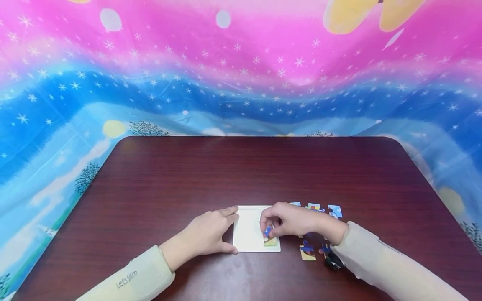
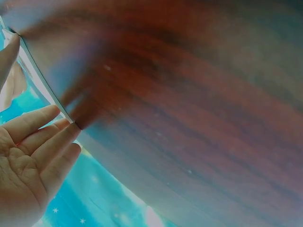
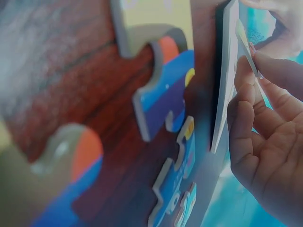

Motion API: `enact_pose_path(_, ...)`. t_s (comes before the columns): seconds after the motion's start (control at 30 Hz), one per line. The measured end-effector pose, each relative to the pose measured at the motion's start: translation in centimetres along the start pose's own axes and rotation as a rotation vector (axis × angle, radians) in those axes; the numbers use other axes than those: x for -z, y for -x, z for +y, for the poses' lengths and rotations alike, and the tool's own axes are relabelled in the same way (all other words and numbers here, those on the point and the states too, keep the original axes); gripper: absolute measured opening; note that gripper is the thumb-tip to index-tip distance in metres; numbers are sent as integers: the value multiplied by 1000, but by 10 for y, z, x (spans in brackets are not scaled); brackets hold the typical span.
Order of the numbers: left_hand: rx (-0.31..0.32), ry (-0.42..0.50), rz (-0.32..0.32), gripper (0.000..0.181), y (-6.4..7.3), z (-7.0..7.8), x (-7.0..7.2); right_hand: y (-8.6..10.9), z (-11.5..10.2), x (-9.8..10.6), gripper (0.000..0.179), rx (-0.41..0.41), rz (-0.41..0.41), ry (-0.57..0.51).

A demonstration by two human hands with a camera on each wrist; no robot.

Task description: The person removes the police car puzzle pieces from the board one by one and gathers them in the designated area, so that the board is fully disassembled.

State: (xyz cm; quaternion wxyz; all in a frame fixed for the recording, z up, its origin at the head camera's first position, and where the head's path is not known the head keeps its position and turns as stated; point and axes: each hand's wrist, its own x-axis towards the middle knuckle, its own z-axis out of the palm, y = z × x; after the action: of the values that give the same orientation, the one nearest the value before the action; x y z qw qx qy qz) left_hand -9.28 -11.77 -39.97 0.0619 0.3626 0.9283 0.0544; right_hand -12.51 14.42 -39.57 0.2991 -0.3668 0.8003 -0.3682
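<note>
A white puzzle tray [image 1: 245, 230] lies flat on the table. My left hand [image 1: 211, 232] is at its left side, thumb at the near corner and fingers at the far corner; in the left wrist view the fingertips [image 2: 71, 126] touch its edge. Over the tray's right part, my right hand [image 1: 293, 219] pinches a blue and yellow jigsaw piece [image 1: 269, 241] between thumb and fingers. The right wrist view shows that piece [image 3: 245, 41] edge-on, tilted against the tray [image 3: 225, 78]. Whether its lower edge is seated cannot be told.
Several loose jigsaw pieces lie right of the tray, among them a yellow and blue one [image 1: 308, 252] and a light blue one [image 1: 334, 210]. My right forearm hides some. A black object [image 1: 333, 261] shows beneath the right sleeve. A patterned cloth [image 1: 241, 83] hangs behind the dark table [image 1: 188, 175].
</note>
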Motion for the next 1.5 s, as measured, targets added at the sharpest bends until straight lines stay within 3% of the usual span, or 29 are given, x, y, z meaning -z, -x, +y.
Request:
enact_pose_path(0.47, -1, 1, 3, 79, 2, -2, -3, 19, 10, 7, 10, -9, 59, 5)
enact_pose_path(1.03, 14, 14, -17, 79, 1, -1, -1, 65, 26, 22, 7, 6, 135, -35)
enact_pose_path(1.27, 18, 11, -20, 79, 1, 0, 0, 77, 34, 25, 8, -18, 156, -12)
enact_pose_path(1.5, 15, 13, -17, 79, 1, 0, -1, 91, 42, 28, 8, 8, 174, -9)
